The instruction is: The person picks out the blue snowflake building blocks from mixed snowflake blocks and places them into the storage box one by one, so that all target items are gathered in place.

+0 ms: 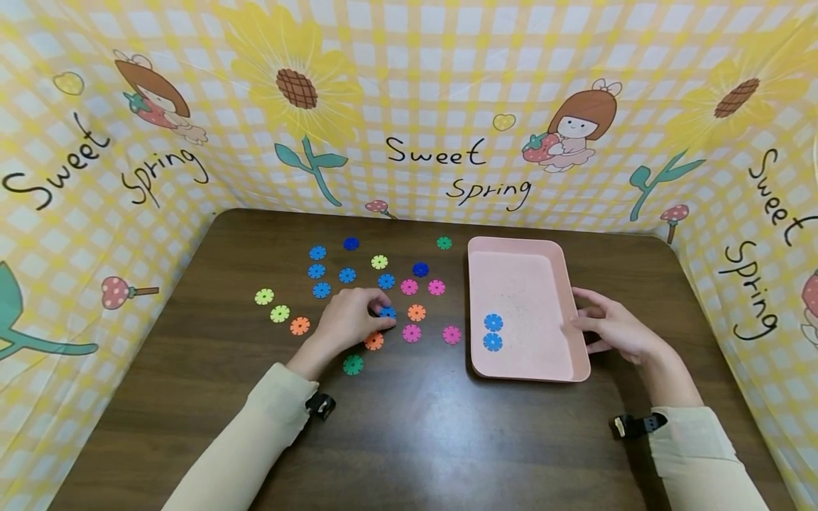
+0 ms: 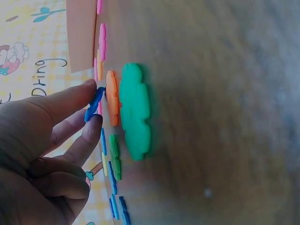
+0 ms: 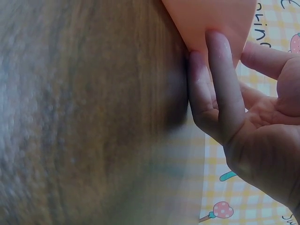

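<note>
Blue disc (image 2: 95, 105) pinched; tray (image 1: 520, 273) touched

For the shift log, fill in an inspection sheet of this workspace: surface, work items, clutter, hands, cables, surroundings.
Surface: dark brown table, wood-grained, with glare toward the front.
Work items: pink tray with two blue discs inside; loose discs in blue, green, yellow-green, orange and pink lie left of it.
Clutter: nothing seen beyond the discs.
Left hand: pinches a tilted blue disc among the loose ones.
Right hand: holds the tray's right wall.
Cables: nothing seen.
Surroundings: yellow-and-white checked cloth behind and at both sides, printed "Sweet Spring".
</note>
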A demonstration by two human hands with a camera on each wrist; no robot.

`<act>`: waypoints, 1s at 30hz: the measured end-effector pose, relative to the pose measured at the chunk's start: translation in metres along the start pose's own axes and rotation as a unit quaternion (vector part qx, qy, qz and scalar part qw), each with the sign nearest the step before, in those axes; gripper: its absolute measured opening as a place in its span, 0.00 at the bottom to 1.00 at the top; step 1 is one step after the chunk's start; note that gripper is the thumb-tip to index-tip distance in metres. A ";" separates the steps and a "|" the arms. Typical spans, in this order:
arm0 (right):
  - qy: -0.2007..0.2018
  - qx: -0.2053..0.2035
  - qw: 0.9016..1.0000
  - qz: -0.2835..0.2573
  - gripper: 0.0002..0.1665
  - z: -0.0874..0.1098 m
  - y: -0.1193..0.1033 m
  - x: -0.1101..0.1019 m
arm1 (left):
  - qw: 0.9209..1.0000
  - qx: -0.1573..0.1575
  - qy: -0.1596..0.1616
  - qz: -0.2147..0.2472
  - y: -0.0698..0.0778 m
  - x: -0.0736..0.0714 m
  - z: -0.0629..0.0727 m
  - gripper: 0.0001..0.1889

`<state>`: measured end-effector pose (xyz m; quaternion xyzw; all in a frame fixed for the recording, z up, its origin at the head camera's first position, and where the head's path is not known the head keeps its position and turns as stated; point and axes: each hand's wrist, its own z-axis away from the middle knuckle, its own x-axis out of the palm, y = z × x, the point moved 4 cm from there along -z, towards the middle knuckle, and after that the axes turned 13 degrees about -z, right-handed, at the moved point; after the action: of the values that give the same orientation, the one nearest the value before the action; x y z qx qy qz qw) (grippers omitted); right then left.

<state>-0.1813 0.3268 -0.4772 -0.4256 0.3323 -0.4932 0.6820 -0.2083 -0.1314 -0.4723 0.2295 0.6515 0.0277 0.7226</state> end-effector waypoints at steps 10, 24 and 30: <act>-0.003 -0.005 1.000 0.003 0.46 0.001 -0.001 0.001 | 0.999 0.010 0.004 0.053 0.002 -0.004 0.001 0.15; 0.000 -0.008 1.000 0.004 0.46 0.000 -0.002 0.001 | 0.984 0.064 0.031 0.163 0.044 -0.010 -0.015 0.17; -0.004 -0.007 1.000 -0.001 0.46 0.001 -0.002 0.002 | 0.982 0.084 0.031 0.168 0.077 -0.004 -0.030 0.17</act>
<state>-0.1809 0.3243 -0.4749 -0.4330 0.3325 -0.4896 0.6799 -0.2177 -0.0548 -0.4413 0.3944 0.6258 0.1005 0.6653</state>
